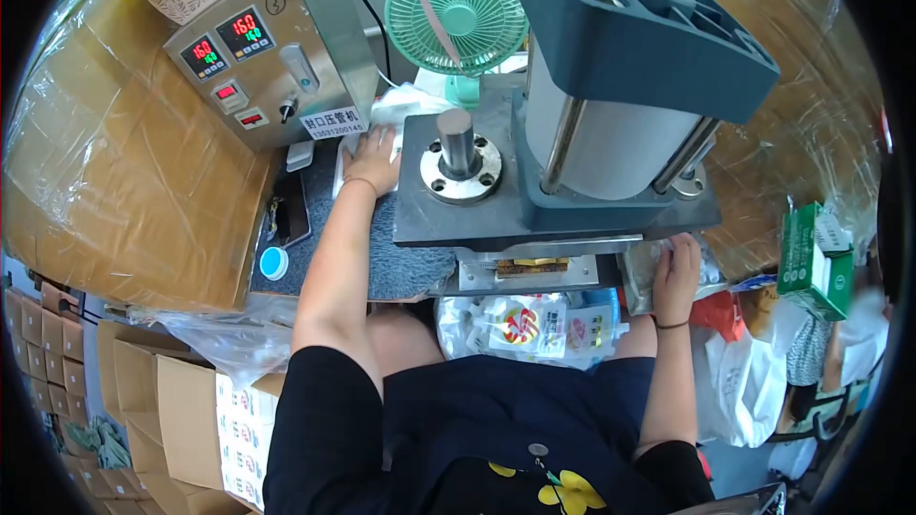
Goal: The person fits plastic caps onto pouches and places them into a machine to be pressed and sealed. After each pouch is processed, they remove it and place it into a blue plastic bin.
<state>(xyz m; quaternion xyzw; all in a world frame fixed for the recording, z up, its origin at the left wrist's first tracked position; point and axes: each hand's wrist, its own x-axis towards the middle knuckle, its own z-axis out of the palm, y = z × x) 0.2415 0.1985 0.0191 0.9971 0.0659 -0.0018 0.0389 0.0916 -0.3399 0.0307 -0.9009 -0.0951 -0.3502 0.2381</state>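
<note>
My left hand [373,161] lies with its fingers spread on a white item [341,168] beside the control box, left of the press [572,200]. Right of the press's lower edge, my right hand [677,277] rests over clear plastic packaging [644,272]; its fingers are bent and what they hold, if anything, is hidden. Below the press plate sits a metal fixture with a brass-coloured block [532,267]. Printed plastic pouches [525,326] lie in front of my lap.
A control box [267,48] with lit displays stands at the left. Behind is a green fan [458,14]. A phone [293,205] and blue-lidded jar [274,263] lie on the mat. Cartons [186,410], a green box [806,262] and white bags [735,386] flank the bench.
</note>
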